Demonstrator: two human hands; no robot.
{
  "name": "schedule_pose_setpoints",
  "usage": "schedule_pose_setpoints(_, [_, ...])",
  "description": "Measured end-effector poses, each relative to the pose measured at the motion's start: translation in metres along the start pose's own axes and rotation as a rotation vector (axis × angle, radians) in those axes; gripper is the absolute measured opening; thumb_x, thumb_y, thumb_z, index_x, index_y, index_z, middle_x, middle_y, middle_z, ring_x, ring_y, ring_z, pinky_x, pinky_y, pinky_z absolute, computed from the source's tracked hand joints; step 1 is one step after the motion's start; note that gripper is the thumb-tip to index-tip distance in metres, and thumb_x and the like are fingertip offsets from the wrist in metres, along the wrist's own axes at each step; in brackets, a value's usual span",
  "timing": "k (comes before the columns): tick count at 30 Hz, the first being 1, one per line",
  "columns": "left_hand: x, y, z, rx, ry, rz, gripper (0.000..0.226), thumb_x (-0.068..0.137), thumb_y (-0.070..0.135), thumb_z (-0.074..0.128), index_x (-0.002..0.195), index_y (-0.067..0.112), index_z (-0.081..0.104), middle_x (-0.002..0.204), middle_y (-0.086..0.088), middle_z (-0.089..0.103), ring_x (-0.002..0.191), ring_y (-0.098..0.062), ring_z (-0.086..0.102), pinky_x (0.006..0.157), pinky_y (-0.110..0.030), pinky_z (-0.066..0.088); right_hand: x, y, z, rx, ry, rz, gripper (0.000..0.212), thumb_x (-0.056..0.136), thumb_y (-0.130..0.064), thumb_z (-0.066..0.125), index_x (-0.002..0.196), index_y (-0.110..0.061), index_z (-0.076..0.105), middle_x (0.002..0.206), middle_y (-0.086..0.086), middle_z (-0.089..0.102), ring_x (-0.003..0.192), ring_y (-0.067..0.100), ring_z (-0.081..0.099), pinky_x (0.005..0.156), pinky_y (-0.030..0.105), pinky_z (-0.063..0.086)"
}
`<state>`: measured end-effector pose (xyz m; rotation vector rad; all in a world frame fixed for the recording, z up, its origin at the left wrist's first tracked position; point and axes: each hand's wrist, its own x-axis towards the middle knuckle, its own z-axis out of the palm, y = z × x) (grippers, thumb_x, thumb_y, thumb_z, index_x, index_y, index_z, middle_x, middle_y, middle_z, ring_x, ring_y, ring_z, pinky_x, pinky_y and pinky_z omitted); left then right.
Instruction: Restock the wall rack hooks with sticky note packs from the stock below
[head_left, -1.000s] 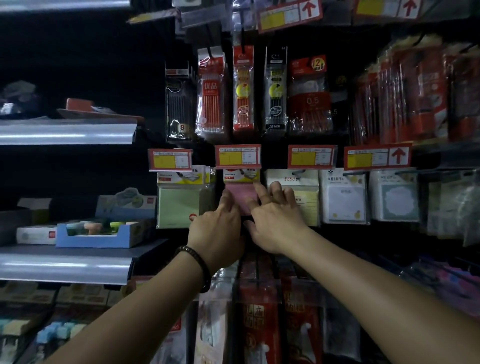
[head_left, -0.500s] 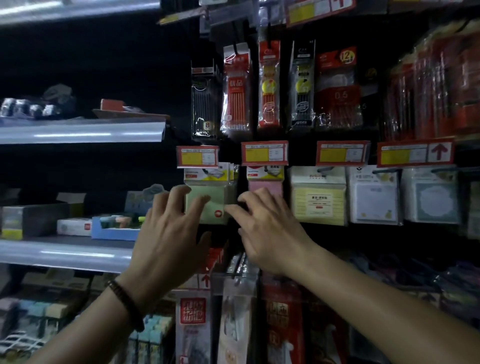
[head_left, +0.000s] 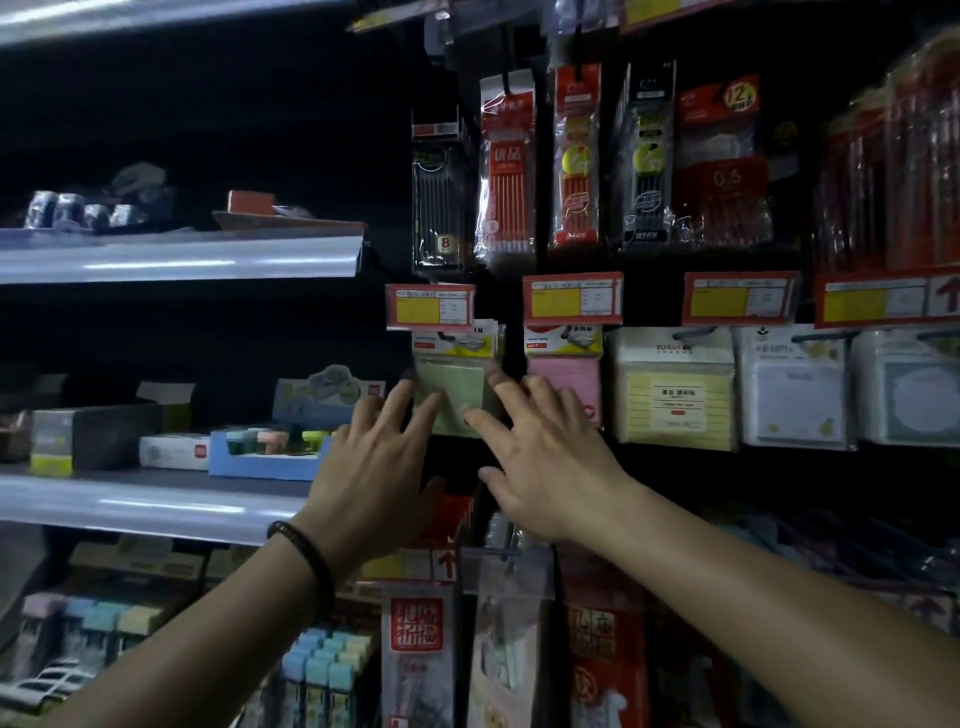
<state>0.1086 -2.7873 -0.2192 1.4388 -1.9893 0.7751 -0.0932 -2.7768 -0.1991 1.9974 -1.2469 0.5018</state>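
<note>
The green sticky note pack hangs from a wall rack hook, its yellow header card tucked just under a red and yellow price tag. Both hands are on it with fingers spread and nearly straight, and neither one grips it. The left hand comes up from below and to the left of the pack, and its fingertips lie over the pack's left and lower edge. The right hand comes up from below and to the right; its forefinger tip sits at the pack's right edge, another finger lies across its lower front, and the outer fingers reach over the foot of the pink pack that hangs just right of the green one. A dark beaded bracelet circles the left wrist.

Further right of the green pack hang a yellow lined pack and then a white pack. Above it, bagged pen packs hang in a row. To its left, a shelf carries a blue display box. Below it hang red packets.
</note>
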Motion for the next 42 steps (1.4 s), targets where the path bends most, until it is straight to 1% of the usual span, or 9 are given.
schedule_pose_setpoints(7, [0.030, 0.003, 0.011, -0.052, -0.058, -0.012, 0.077, 0.091, 0.060, 0.062, 0.154, 0.027, 0.033, 0.153, -0.003, 0.039, 0.137, -0.033, 0.039, 0.105, -0.049, 0.049, 0.021, 0.006, 0.002, -0.010, -0.087, 0.047, 0.068, 0.103, -0.053, 0.053, 0.162, -0.028, 0.031, 0.177, 0.014, 0.005, 0.153, 0.042, 0.017, 0.123, 0.057, 0.025])
schedule_pose_setpoints(11, [0.043, 0.005, 0.018, -0.035, -0.124, -0.054, 0.065, 0.093, 0.060, 0.059, 0.144, 0.023, 0.043, 0.146, -0.008, 0.047, 0.133, -0.036, 0.040, 0.103, -0.048, 0.048, 0.032, 0.011, 0.007, -0.010, -0.170, 0.076, 0.067, 0.105, -0.051, 0.052, 0.164, -0.028, 0.029, 0.178, 0.010, -0.004, 0.160, 0.043, 0.002, 0.129, 0.059, 0.011])
schedule_pose_setpoints(16, [0.051, 0.007, 0.023, -0.040, -0.162, -0.068, 0.072, 0.092, 0.062, 0.060, 0.151, 0.025, 0.041, 0.151, -0.009, 0.046, 0.134, -0.038, 0.040, 0.106, -0.048, 0.046, 0.038, 0.014, 0.008, -0.008, -0.192, 0.090, 0.068, 0.104, -0.051, 0.052, 0.164, -0.028, 0.029, 0.178, 0.009, -0.006, 0.161, 0.042, -0.003, 0.129, 0.059, 0.005])
schedule_pose_setpoints(19, [0.051, 0.010, 0.025, -0.035, -0.151, -0.082, 0.074, 0.092, 0.063, 0.059, 0.151, 0.023, 0.040, 0.151, -0.009, 0.046, 0.134, -0.038, 0.041, 0.106, -0.049, 0.046, 0.031, 0.014, 0.006, 0.000, -0.174, 0.097, 0.068, 0.103, -0.051, 0.054, 0.162, -0.028, 0.032, 0.177, 0.012, -0.001, 0.160, 0.042, 0.001, 0.128, 0.059, 0.009])
schedule_pose_setpoints(23, [0.047, 0.013, 0.028, -0.057, -0.099, -0.065, 0.083, 0.093, 0.061, 0.060, 0.162, 0.028, 0.025, 0.156, -0.010, 0.041, 0.137, -0.036, 0.039, 0.109, -0.048, 0.046, 0.002, 0.013, -0.003, -0.047, -0.097, 0.191, 0.067, 0.102, -0.054, 0.052, 0.160, -0.025, 0.035, 0.166, 0.020, 0.019, 0.153, 0.042, 0.017, 0.124, 0.060, 0.022])
schedule_pose_setpoints(26, [0.046, 0.017, 0.026, -0.051, -0.082, -0.048, 0.094, 0.095, 0.059, 0.060, 0.167, 0.037, 0.003, 0.157, -0.011, 0.039, 0.138, -0.038, 0.038, 0.109, -0.049, 0.045, -0.013, 0.012, -0.005, -0.070, -0.132, 0.287, 0.075, 0.103, -0.060, 0.046, 0.166, -0.027, 0.020, 0.170, 0.023, 0.008, 0.156, 0.047, 0.009, 0.124, 0.061, 0.017])
schedule_pose_setpoints(29, [0.047, 0.022, 0.027, -0.012, -0.096, -0.061, 0.097, 0.095, 0.060, 0.059, 0.166, 0.039, -0.004, 0.156, -0.013, 0.040, 0.139, -0.039, 0.037, 0.109, -0.050, 0.044, -0.011, 0.012, -0.002, -0.054, -0.159, 0.319, 0.078, 0.103, -0.063, 0.044, 0.167, -0.027, 0.018, 0.171, 0.023, 0.005, 0.158, 0.048, 0.004, 0.124, 0.062, 0.013])
schedule_pose_setpoints(34, [0.047, 0.026, 0.025, 0.008, -0.107, -0.104, 0.091, 0.094, 0.062, 0.059, 0.165, 0.032, 0.011, 0.151, -0.014, 0.044, 0.138, -0.039, 0.039, 0.109, -0.051, 0.044, -0.005, 0.013, -0.002, 0.011, -0.176, 0.334, 0.073, 0.103, -0.062, 0.046, 0.164, -0.025, 0.027, 0.171, 0.022, 0.008, 0.159, 0.047, 0.002, 0.126, 0.063, 0.008])
schedule_pose_setpoints(42, [0.029, 0.031, 0.010, -0.025, -0.090, -0.110, 0.068, 0.090, 0.061, 0.064, 0.146, 0.029, 0.042, 0.144, -0.008, 0.046, 0.131, -0.036, 0.045, 0.105, -0.051, 0.048, -0.053, 0.019, -0.022, 0.056, -0.096, 0.264, 0.057, 0.104, -0.057, 0.044, 0.150, -0.025, 0.045, 0.154, 0.012, 0.036, 0.142, 0.034, 0.029, 0.116, 0.052, 0.031])
